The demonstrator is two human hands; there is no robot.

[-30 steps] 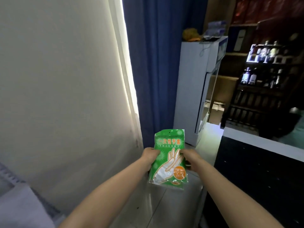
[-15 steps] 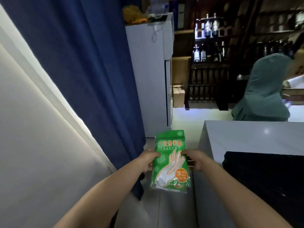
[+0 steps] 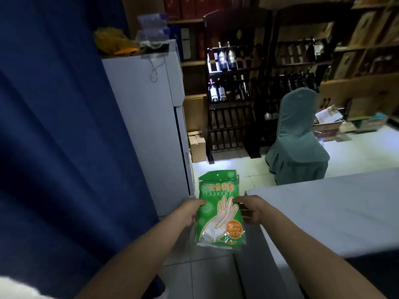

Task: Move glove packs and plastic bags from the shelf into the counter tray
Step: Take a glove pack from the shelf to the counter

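Two hands on one item, logged from my remote seat. The left hand (image 3: 190,212) grips the left edge of a green disposable glove pack (image 3: 218,208), thumb on the printed front, fingers out of sight behind it. The right hand (image 3: 251,209) pinches the right edge at about the same height, thumb on the front, fingers curled behind. The pack hangs upright between the two hands, in the air above the tiled floor (image 3: 216,277), printed face toward the camera. It carries white Chinese lettering at the top, a hand outline in the middle and an orange disc at lower right. A second green edge peeks out behind its top right corner; I cannot tell whether that is another pack. Clear film juts below the bottom edge. Just right of the right hand is the near corner of a pale counter (image 3: 334,212); the pack sits left of that corner. Left of the left hand hangs a dark blue curtain (image 3: 64,126). Beyond the hands stands a white cabinet (image 3: 146,126), with a cardboard box (image 3: 197,145) on the floor beside it. Farther ahead is a dark wine rack (image 3: 228,117) with bottles (image 3: 217,91). Ahead and right of the right hand is a chair in a teal cover (image 3: 295,143). The room is dim and the pack's fine print is unreadable.
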